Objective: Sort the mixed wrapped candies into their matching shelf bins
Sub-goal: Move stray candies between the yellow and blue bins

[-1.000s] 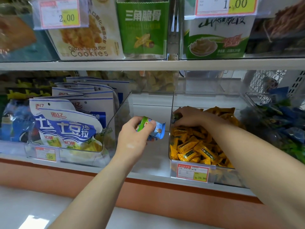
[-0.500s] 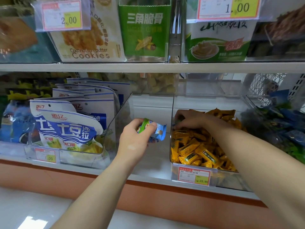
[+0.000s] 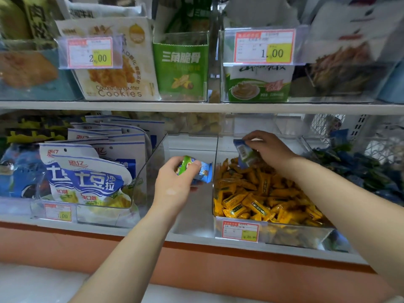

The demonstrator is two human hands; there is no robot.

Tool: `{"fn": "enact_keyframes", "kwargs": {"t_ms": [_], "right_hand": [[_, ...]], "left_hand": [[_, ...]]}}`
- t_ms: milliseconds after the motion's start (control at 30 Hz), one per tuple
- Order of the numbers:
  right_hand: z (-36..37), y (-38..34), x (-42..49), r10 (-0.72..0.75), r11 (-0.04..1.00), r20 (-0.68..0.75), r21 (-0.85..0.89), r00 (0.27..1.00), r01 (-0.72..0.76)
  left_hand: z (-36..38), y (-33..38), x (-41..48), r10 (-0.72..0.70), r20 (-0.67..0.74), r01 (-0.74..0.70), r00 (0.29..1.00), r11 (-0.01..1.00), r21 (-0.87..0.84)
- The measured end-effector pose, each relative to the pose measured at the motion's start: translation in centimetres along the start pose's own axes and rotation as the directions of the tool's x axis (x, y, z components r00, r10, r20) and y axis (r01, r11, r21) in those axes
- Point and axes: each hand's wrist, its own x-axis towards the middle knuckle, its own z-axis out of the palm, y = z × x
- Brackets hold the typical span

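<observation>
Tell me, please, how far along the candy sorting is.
Done: the left hand already holds blue-green candies. In hand: the right hand pinches another blue-green candy above the yellow candies. Left: both lots must go to the blue-green pile at right; buried strays cannot be ruled out.
</observation>
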Motion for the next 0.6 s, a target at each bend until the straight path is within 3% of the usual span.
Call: {"fn": "enact_keyframes", "kwargs": {"t_ms": [100,200,333,600], "right_hand": [[-1.7,-0.5,-3.0,0.117,0.991,-0.122,0.073,0.986,-0.109],[-3.6,-0.7,-6.5,0.222,0.954,-0.129,0.233,0.967,-0.188],[-6.1,-0.8,-11.2,0.224,0.950,-0.163,0.258,0.961,-0.178],[-13.9,1.5,-16.8,0.300,0.868,-0.242,0.471,0.923,-0.159]], "left_hand": [[1.6,1.4,-1.1,0.013,0.044,-0.012,0.999,1.000,-0.017],[4.3,3.1,-2.6,-0.028,0.127,0.039,0.992,0.995,-0.089],[9.7,5.1,-5.3,-0.070,0.269,0.119,0.961,0.978,-0.169],[21.6,5.1,-8.9,0.092,0.347,-0.115,0.933,0.992,0.047]]}}
